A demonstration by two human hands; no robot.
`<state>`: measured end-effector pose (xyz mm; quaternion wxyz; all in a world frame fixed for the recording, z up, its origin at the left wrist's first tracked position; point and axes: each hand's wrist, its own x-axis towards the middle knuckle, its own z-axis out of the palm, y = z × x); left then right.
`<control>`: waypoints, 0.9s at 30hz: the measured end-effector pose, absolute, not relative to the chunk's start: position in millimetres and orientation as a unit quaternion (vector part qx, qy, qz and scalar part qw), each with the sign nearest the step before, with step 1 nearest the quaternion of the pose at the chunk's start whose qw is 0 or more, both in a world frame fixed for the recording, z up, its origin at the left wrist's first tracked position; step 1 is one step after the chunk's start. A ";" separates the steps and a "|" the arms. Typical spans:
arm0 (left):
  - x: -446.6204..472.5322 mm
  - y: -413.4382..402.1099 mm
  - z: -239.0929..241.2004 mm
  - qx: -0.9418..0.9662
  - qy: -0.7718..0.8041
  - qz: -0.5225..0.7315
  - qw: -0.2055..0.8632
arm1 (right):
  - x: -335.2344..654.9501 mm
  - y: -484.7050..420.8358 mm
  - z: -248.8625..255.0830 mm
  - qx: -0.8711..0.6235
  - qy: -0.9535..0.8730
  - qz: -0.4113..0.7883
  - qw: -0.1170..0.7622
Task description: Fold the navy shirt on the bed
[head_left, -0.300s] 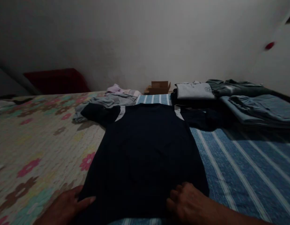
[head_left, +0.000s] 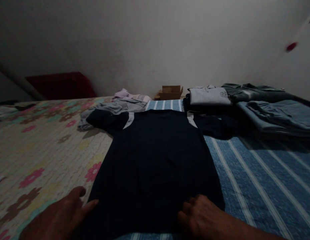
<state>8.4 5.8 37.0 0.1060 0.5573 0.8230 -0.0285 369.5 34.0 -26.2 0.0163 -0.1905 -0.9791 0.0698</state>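
Note:
A dark navy T-shirt [head_left: 157, 160] with white shoulder strips lies spread flat, its collar away from me and its hem towards me. At its lower left edge is my left hand [head_left: 62, 213], thumb and forefinger apart, the thumb over the cloth; its lower part runs out of view. My right hand [head_left: 200, 215] has its fingers curled closed on the shirt near the lower right hem. The fingertips there are partly hidden.
Left is a flowered bedspread [head_left: 54, 156]; right, a blue striped cloth [head_left: 265, 176]. Grey crumpled clothes [head_left: 124, 106] touch the left sleeve. Folded garments [head_left: 210, 96] and folded jeans [head_left: 285, 113] are stacked at right. A cardboard box [head_left: 170, 92] stands by the wall.
My left hand has shifted slightly up and left along the shirt's edge, its forefinger lifting away from the thumb. The right hand stays in place.

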 end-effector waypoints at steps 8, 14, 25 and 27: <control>151.6 78.7 56.6 0.792 0.602 -0.031 0.099 | 369.4 34.4 -31.9 -0.209 -0.972 0.085 0.059; 206.7 102.0 -4.2 0.868 0.480 0.001 0.126 | 403.6 40.0 -28.5 -0.340 -0.902 0.102 0.246; 206.6 95.9 -51.6 0.835 0.519 0.124 0.134 | 443.0 68.3 -29.8 -0.697 -0.696 0.176 0.013; 208.0 94.5 -51.9 0.835 0.519 0.122 0.135 | 439.9 70.2 -28.3 -0.703 -0.689 0.177 -0.010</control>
